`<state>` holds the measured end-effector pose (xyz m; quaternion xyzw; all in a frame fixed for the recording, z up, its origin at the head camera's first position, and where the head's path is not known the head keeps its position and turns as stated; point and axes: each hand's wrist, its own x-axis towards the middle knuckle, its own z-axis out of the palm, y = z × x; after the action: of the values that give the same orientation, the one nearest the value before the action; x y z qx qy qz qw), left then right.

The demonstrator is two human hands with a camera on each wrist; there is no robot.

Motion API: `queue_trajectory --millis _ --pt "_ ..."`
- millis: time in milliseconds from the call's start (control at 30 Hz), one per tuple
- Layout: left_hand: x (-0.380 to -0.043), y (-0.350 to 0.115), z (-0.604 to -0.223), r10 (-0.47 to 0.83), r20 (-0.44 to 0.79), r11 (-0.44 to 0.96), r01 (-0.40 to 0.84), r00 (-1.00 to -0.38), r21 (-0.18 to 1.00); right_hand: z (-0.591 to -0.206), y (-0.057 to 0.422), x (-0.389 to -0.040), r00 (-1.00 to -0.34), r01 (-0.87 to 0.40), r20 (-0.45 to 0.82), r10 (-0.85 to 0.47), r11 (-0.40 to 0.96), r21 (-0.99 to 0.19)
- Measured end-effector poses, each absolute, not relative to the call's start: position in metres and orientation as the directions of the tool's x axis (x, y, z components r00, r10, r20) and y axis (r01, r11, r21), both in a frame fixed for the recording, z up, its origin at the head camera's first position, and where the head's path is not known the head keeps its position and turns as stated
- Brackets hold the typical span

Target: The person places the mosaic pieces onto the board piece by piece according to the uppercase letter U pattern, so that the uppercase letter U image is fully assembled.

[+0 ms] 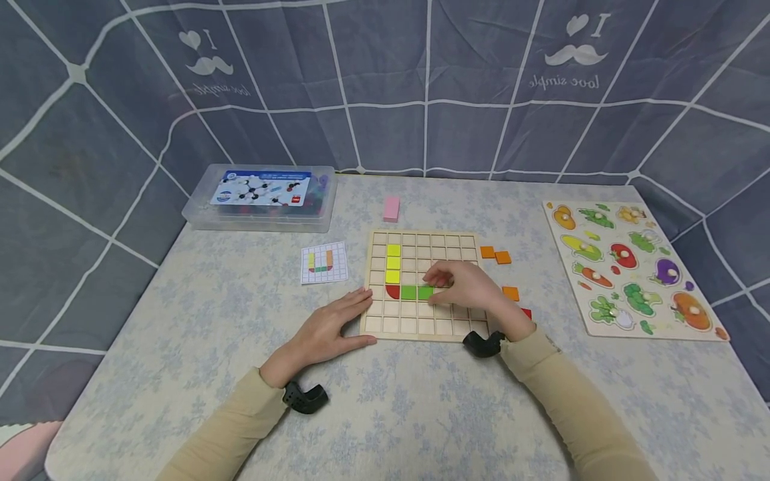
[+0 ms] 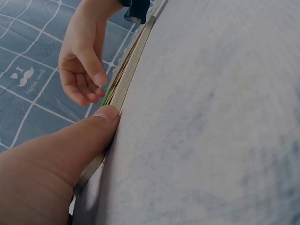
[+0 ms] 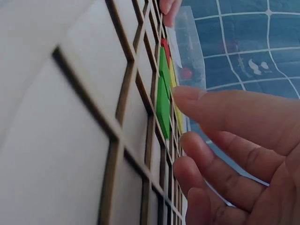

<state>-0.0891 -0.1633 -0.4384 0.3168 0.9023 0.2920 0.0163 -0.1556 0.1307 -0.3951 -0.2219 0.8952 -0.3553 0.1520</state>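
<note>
A wooden grid board (image 1: pixel 409 325) lies flat in the head view. Three yellow square tiles (image 1: pixel 393 262) run down its left part to a red rounded tile (image 1: pixel 393 292), with two green tiles (image 1: pixel 416 292) beside that. My right hand (image 1: pixel 466 284) hovers over the board with loosely curved fingers. In the right wrist view its thumb (image 3: pixel 201 105) is close to the green tiles (image 3: pixel 163 108), and no piece shows between the fingers. My left hand (image 1: pixel 325 332) rests at the board's left side, fingertips at the rim. Its thumb (image 2: pixel 89 136) touches the board's edge in the left wrist view.
Left of the board lies a pattern card (image 1: pixel 324 262). Orange tiles (image 1: pixel 502 257) and a red piece (image 1: pixel 526 312) sit along its right side. Behind are a pink block (image 1: pixel 392 209) and a plastic case (image 1: pixel 265 217); a vegetable puzzle (image 1: pixel 613 290) lies at the right.
</note>
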Motion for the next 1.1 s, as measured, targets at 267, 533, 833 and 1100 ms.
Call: queue_trajectory --millis 267,533,833,1100 --pt "-0.089 -0.163 -0.439 0.582 0.158 0.627 0.564 -0.798 0.537 -0.389 0.156 -0.148 -0.877 -0.266 -0.098 -0.471 0.645 -0.717" --pt "-0.090 -0.163 -0.439 0.581 0.157 0.632 0.564 -0.799 0.532 -0.385 0.190 -0.142 -0.910 -0.225 -0.097 -0.402 0.678 -0.700" --pt "-0.089 -0.163 -0.439 0.578 0.146 0.635 0.555 -0.803 0.538 -0.381 0.221 -0.132 -0.936 -0.205 -0.082 -0.343 0.718 -0.665" --pt "-0.089 -0.162 -0.438 0.576 0.134 0.637 0.546 -0.806 0.544 -0.384 0.237 -0.124 -0.943 -0.203 -0.075 -0.323 0.739 -0.642"
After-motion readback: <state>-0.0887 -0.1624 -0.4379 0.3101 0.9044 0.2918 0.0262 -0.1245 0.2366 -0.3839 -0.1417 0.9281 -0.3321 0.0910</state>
